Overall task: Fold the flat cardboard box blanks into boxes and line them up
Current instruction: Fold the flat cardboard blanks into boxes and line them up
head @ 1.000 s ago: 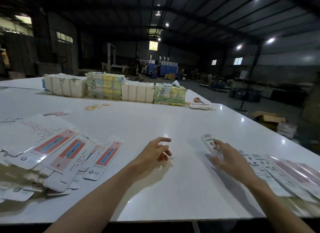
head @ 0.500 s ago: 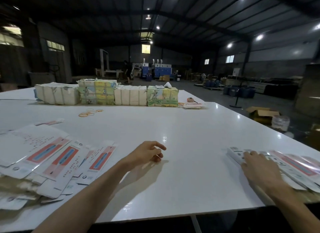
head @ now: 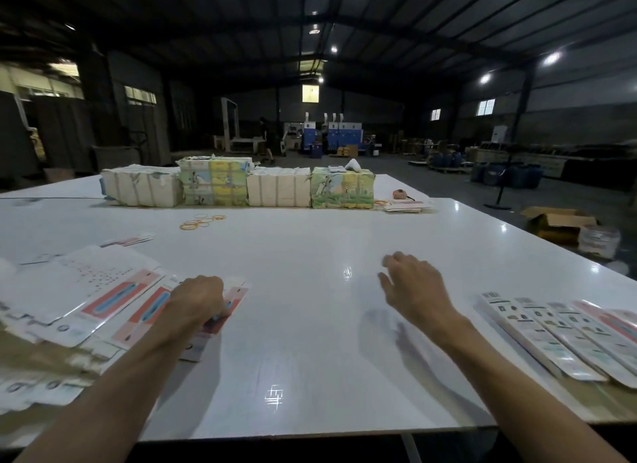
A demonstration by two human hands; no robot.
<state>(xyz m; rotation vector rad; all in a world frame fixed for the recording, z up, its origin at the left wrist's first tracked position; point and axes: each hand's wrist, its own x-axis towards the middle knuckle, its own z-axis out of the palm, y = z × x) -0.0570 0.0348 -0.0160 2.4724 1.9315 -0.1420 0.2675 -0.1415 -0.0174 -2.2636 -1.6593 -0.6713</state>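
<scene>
Left hand [head: 197,302] seemingly grips blank [head: 237,296], angled far-right

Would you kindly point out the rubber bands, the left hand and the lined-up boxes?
rubber bands [head: 202,221]: head view, middle of the cluster.
left hand [head: 194,304]: head view, its back.
lined-up boxes [head: 539,337]: head view, top face of one box.

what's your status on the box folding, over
Left hand down on the rightmost flat blank, grip hidden. Right hand open above the table, holding nothing. Folded boxes lined up at right. Nothing in the way.
</scene>
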